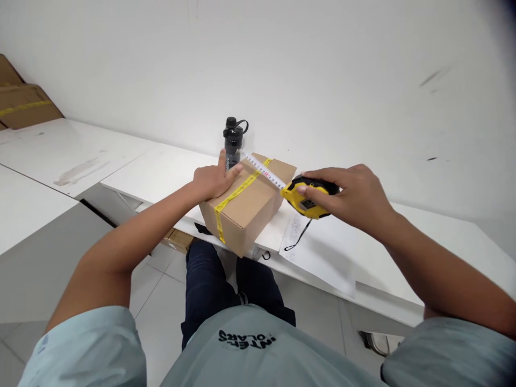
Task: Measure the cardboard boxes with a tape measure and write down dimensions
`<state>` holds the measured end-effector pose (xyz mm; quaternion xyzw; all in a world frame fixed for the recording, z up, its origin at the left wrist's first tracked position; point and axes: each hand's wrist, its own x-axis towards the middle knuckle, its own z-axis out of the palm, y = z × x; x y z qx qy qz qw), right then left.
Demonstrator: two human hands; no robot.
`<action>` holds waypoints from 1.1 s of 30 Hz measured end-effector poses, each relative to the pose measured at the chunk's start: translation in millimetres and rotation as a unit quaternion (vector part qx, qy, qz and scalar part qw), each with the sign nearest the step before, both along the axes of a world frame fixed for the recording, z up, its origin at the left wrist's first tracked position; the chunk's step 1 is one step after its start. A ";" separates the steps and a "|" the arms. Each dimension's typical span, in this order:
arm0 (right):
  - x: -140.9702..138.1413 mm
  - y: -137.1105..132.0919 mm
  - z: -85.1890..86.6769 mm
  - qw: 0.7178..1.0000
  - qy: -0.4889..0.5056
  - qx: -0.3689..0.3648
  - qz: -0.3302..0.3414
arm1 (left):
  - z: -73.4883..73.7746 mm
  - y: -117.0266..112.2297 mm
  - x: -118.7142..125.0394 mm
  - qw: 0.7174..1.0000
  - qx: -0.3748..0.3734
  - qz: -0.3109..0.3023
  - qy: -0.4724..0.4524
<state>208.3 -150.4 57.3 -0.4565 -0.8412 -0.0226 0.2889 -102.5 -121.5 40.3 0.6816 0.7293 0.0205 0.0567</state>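
Observation:
A small cardboard box (252, 207) sealed with yellow tape sits at the front edge of a white table (423, 236). My left hand (213, 177) lies on the box's top left edge, its fingers pressing down the far end of a white measuring blade (264, 171). My right hand (350, 196) grips a yellow and black tape measure (306, 196) just right of the box, with the blade stretched across the box top between both hands. A black wrist strap hangs from the tape measure.
A black water bottle (234, 141) stands right behind the box. A sheet of paper (322, 250) lies on the table under my right hand. More white tables (72, 150) extend left, with cardboard boxes (24, 105) at the far left. My legs are under the table.

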 end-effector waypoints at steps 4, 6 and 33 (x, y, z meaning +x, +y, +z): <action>24.8 15.8 0.7 0.988 0.102 -0.014 -0.114 | 4.2 7.6 -8.6 0.998 -0.019 0.011 0.052; 43.0 30.9 -5.6 0.969 0.171 -0.059 -0.169 | 4.6 5.5 -7.0 0.998 -0.025 0.010 0.056; 229.1 92.6 -175.0 0.913 0.075 -0.135 -0.377 | 11.1 67.8 80.1 0.974 0.072 -0.105 0.185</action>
